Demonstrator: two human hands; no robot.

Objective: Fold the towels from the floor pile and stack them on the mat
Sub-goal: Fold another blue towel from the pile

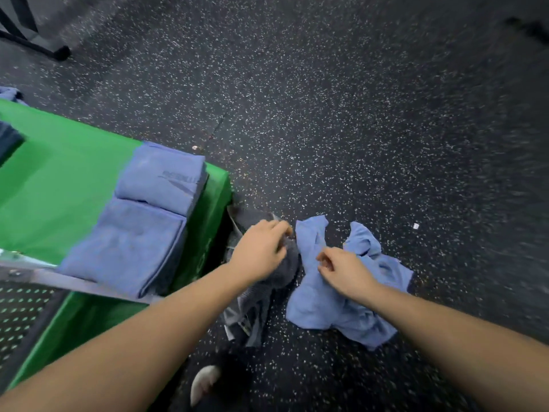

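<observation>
Soft, light, floppy blue towel & grey towel lie on floor by mat, best held at corners; left grip pinches grey towel, right grip curled, can't tell if holding.

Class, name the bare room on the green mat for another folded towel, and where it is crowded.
Bare mat lies between folded blue stacks along its right edge and a dark towel at left. Crowded: floor by the mat's corner, with grey towel and crumpled blue towel.
</observation>
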